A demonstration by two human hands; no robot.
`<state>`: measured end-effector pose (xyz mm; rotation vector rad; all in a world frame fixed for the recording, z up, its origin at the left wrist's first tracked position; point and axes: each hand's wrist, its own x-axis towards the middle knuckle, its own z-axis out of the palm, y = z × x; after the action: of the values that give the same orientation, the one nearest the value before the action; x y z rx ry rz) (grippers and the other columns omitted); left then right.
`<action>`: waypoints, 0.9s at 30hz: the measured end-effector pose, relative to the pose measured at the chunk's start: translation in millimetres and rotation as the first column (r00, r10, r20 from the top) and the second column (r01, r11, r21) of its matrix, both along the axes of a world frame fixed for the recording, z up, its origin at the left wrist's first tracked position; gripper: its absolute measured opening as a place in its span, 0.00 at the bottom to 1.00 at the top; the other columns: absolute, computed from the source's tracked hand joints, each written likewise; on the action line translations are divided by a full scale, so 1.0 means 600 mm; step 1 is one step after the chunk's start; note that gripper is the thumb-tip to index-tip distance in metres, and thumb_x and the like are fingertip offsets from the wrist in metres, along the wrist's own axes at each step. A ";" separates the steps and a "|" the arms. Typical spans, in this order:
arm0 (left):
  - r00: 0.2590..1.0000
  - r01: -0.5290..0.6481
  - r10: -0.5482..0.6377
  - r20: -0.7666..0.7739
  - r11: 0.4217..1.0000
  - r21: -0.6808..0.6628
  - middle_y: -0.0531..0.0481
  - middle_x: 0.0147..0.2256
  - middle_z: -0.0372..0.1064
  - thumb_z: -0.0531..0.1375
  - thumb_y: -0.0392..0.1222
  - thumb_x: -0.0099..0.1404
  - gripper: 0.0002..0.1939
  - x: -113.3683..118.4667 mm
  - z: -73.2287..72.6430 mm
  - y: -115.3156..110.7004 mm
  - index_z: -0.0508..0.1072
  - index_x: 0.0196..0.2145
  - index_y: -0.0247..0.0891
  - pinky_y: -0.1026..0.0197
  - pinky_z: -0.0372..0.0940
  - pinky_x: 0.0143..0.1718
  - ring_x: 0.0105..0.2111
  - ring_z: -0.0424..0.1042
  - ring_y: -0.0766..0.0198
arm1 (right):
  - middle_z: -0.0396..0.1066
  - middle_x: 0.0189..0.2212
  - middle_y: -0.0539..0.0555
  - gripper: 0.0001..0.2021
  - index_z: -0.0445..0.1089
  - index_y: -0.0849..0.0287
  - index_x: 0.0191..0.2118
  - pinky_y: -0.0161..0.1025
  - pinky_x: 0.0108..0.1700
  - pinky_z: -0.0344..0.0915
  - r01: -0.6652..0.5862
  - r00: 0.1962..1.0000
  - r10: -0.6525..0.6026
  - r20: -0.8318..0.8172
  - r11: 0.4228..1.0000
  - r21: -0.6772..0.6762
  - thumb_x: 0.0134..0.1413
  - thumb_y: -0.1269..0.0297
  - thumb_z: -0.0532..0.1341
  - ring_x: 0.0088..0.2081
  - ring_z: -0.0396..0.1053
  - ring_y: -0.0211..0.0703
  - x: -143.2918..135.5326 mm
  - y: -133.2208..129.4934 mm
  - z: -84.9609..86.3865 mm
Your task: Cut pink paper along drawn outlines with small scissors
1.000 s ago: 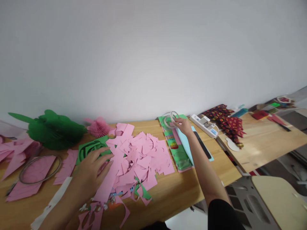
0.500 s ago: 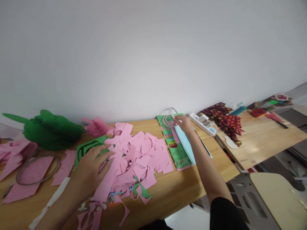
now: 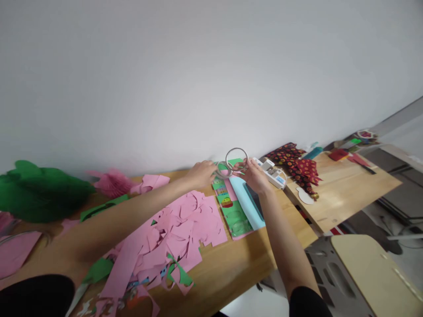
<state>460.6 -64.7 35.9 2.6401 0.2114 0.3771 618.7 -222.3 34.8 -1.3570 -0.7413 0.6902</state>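
A pale grey coiled cable (image 3: 237, 149) stands in loops above the green sheets near the wall. My right hand (image 3: 257, 177) pinches the coil from the right, its fingers closed on the loops. From the left, my left hand (image 3: 201, 174) reaches across and its curled, slightly blurred fingertips grip the coil's left side. Beneath the hands lie a green patterned packet (image 3: 236, 215) and a light blue item (image 3: 246, 204) with a dark panel. The left forearm passes over a heap of pink paper scraps (image 3: 178, 224).
Green (image 3: 42, 189) and pink (image 3: 112, 182) paper honeycomb decorations stand at the left. A white power strip (image 3: 274, 175) is right of my right hand. Dark patterned cloth (image 3: 294, 165) and a white cutout (image 3: 304, 196) lie on the right-hand table. A beige chair (image 3: 370, 268) stands below.
My left hand has moved from over the paper scraps, right and away from me, to the cable coil. My right hand stays at the coil, where one loop now stands apart. The view has shifted right.
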 end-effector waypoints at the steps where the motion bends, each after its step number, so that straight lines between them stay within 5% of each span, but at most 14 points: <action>1: 1.000 -0.008 0.009 0.019 1.000 -0.019 0.44 0.36 0.73 0.57 0.31 0.58 0.11 0.023 -0.005 -0.003 0.76 0.37 0.38 0.55 0.66 0.42 0.40 0.72 0.55 | 0.75 0.32 0.50 0.22 0.63 0.52 0.31 0.51 0.44 0.71 -0.006 1.000 0.006 -0.029 1.000 0.006 0.45 0.38 0.65 0.37 0.76 0.47 0.000 -0.003 0.001; 5: 0.992 -0.054 0.069 0.107 0.990 -0.134 0.48 0.34 0.72 0.56 0.31 0.59 0.11 0.069 -0.017 -0.019 0.76 0.37 0.38 0.60 0.66 0.36 0.34 0.71 0.61 | 0.75 0.38 0.51 0.21 0.62 0.52 0.31 0.51 0.46 0.71 -0.016 0.990 0.020 -0.136 1.000 0.025 0.46 0.41 0.66 0.39 0.76 0.49 0.001 -0.014 0.007; 9: 0.958 -0.148 0.199 0.206 0.960 -0.239 0.49 0.33 0.69 0.54 0.30 0.61 0.12 0.063 -0.006 -0.037 0.74 0.39 0.36 0.61 0.66 0.34 0.31 0.69 0.64 | 0.75 0.41 0.52 0.21 0.61 0.52 0.31 0.51 0.45 0.70 -0.031 0.987 0.038 -0.158 0.998 0.046 0.46 0.40 0.66 0.40 0.75 0.49 -0.008 -0.019 0.015; 14: 0.932 -0.121 0.182 0.314 0.971 -0.204 0.48 0.38 0.65 0.65 0.42 0.58 0.10 0.030 0.025 -0.065 0.78 0.39 0.40 0.54 0.64 0.45 0.39 0.68 0.59 | 0.75 0.40 0.50 0.21 0.62 0.51 0.32 0.49 0.43 0.71 -0.120 0.964 0.137 -0.227 0.989 0.087 0.45 0.42 0.67 0.38 0.74 0.46 -0.049 -0.016 0.015; 20: 0.910 -0.090 0.097 0.404 0.995 -0.038 0.48 0.35 0.70 0.63 0.40 0.63 0.06 -0.020 0.047 -0.080 0.80 0.30 0.42 0.52 0.61 0.43 0.41 0.67 0.57 | 0.73 0.37 0.49 0.19 0.64 0.51 0.33 0.48 0.41 0.73 -0.143 0.945 0.171 -0.278 0.983 0.118 0.44 0.45 0.69 0.36 0.72 0.43 -0.102 -0.021 0.030; 24: 0.924 -0.017 0.090 0.372 0.980 -0.196 0.49 0.29 0.74 0.60 0.42 0.66 0.10 -0.070 0.062 -0.074 0.81 0.29 0.43 0.56 0.65 0.40 0.36 0.70 0.60 | 0.75 0.40 0.50 0.17 0.68 0.52 0.33 0.49 0.42 0.73 -0.188 0.934 0.219 -0.284 0.973 0.130 0.47 0.46 0.68 0.38 0.75 0.44 -0.119 -0.032 0.037; 27: 0.944 -0.032 0.141 0.299 0.939 -0.342 0.50 0.27 0.76 0.60 0.45 0.64 0.12 -0.118 0.072 -0.063 0.80 0.28 0.41 0.58 0.67 0.35 0.31 0.71 0.62 | 0.76 0.39 0.52 0.19 0.71 0.52 0.35 0.48 0.40 0.74 -0.120 0.967 0.133 -0.217 0.990 0.070 0.45 0.43 0.68 0.37 0.76 0.46 -0.117 -0.038 0.028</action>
<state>390.0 -102.5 79.0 2.2035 0.2614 0.7254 548.7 -245.4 51.9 -1.1658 -0.6672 0.8998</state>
